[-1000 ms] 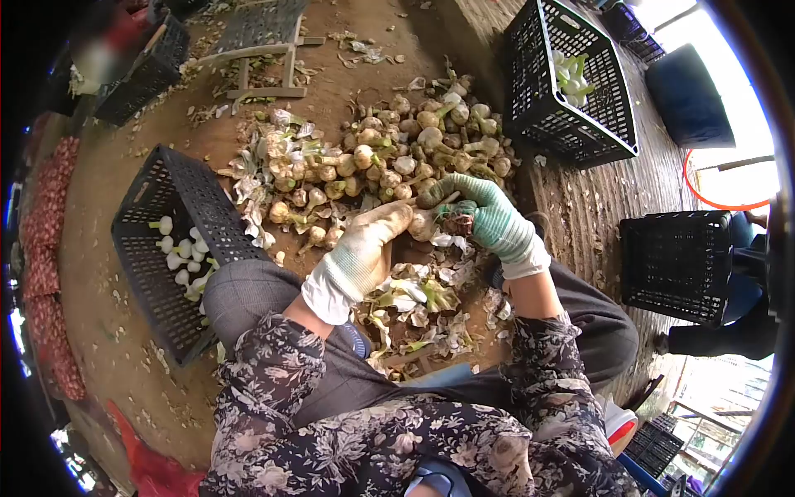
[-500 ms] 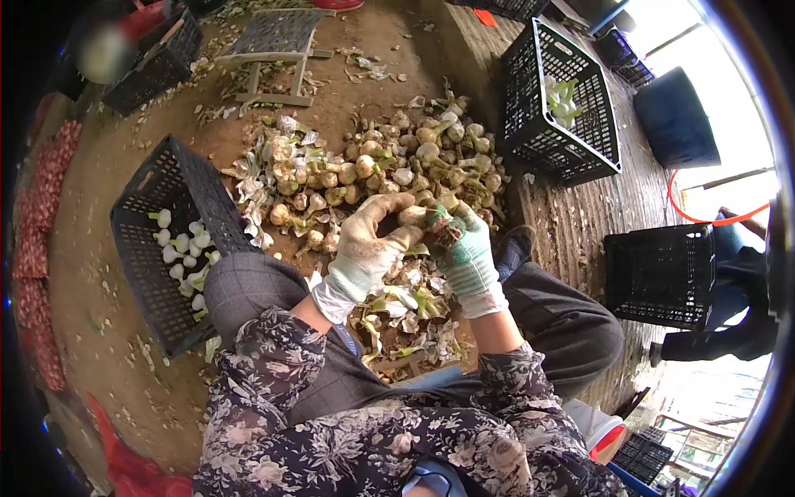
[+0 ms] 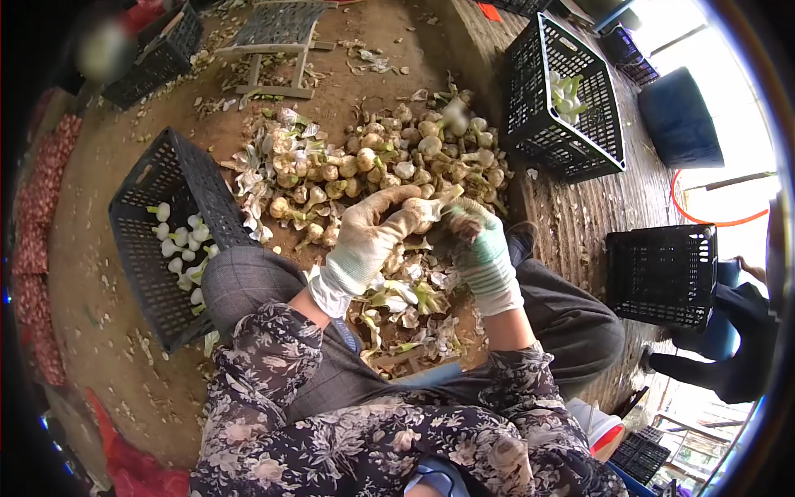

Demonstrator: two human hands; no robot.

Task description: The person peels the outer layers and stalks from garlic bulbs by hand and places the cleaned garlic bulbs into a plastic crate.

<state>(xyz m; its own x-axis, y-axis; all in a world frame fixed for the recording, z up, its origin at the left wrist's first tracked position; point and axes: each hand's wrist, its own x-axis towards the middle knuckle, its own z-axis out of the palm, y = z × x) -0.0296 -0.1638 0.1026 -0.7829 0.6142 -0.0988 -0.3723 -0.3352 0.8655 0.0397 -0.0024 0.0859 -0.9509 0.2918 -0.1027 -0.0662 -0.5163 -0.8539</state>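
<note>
My left hand [image 3: 374, 236], in a soiled whitish glove, pinches a garlic bulb [image 3: 426, 212] between thumb and fingers; its pale stem points up and right. Close by on the right, my right hand [image 3: 480, 255] wears a white and green glove. Its fingers are curled beside the bulb's stem, slightly blurred, with something dark and reddish around them; what they grip is hidden. Beyond both hands lies a heap of unpeeled garlic bulbs [image 3: 389, 157]. Loose garlic peelings [image 3: 406, 298] cover the ground beneath my wrists.
At the left, a black crate [image 3: 137, 273] holds peeled white bulbs. Another black crate [image 3: 571, 145] with garlic stands on boards at the upper right. A low stool [image 3: 277, 37], a dark blue tub [image 3: 681, 120] and a third crate [image 3: 658, 277] surround me. Someone's dark-clothed leg [image 3: 716, 369] shows far right.
The bulb has tilted and shows more of its white side. My right hand has pulled slightly right and down, away from the bulb, while my left keeps its hold.
</note>
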